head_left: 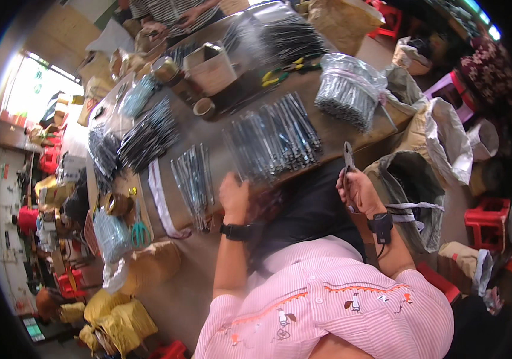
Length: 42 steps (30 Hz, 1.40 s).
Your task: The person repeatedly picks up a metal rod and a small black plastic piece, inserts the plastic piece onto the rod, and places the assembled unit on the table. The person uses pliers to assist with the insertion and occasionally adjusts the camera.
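Note:
My right hand (360, 192) is closed around the handles of metal pliers (348, 157), held off the table's right front edge with the jaws pointing up. Just over the near table edge, my left hand (234, 194) has its fingers curled in, a little blurred; what they pinch, if anything, is hidden. It lies at the lower left end of a wide row of thin metal rods (277, 137). On its other side is a smaller bunch of similar rods (193, 179). A white-and-purple strap (160, 200) lies left of that bunch.
Darker rod piles (148, 137) cover the table's left. A plastic-wrapped rod bundle (351, 90) stands on its right, near yellow-handled pliers (275, 78). Behind are a box (210, 69) and a tape roll (204, 107). An open sack (408, 191) stands beside my right arm. Another person (175, 15) is across the table.

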Motion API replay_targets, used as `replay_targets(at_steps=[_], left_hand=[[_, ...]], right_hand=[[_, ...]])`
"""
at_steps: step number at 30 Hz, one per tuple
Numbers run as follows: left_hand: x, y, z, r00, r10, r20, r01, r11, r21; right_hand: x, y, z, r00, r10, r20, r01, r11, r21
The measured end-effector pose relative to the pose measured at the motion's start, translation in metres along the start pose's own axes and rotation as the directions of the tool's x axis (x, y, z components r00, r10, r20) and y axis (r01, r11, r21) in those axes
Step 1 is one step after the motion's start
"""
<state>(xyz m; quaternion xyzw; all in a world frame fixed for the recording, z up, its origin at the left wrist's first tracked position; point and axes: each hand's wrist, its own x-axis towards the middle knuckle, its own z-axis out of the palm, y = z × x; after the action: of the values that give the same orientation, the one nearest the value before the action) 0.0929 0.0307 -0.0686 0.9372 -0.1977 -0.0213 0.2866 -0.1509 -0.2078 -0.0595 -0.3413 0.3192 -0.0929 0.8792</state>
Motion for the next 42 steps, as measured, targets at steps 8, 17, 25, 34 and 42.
replay_targets(at_steps=[8, 17, 25, 34, 42], left_hand=[[0.008, -0.018, -0.012, 0.956, -0.125, 0.267, 0.257, 0.796, -0.547], [0.003, -0.005, -0.032, 0.811, -0.156, 0.564, 0.582, 0.116, -0.805], [-0.017, -0.008, -0.046, 0.835, -0.134, 0.534, 0.545, 0.059, -0.836], [-0.024, -0.004, -0.059, 0.817, -0.095, 0.569, 0.569, -0.029, -0.822], [-0.036, 0.031, -0.062, 0.820, 0.016, 0.572, 0.572, -0.021, -0.820]], right_hand=[[0.032, -0.060, -0.066, 0.956, -0.243, -0.165, 0.279, 0.926, 0.255], [0.108, -0.096, -0.088, 0.625, -0.736, -0.258, 0.421, 0.597, -0.683], [0.082, -0.096, -0.098, 0.741, -0.595, -0.311, 0.342, 0.733, -0.588], [0.065, -0.122, -0.093, 0.984, -0.177, 0.022, 0.154, 0.906, 0.394], [0.073, -0.107, -0.073, 0.980, -0.198, 0.015, 0.185, 0.940, 0.286]])
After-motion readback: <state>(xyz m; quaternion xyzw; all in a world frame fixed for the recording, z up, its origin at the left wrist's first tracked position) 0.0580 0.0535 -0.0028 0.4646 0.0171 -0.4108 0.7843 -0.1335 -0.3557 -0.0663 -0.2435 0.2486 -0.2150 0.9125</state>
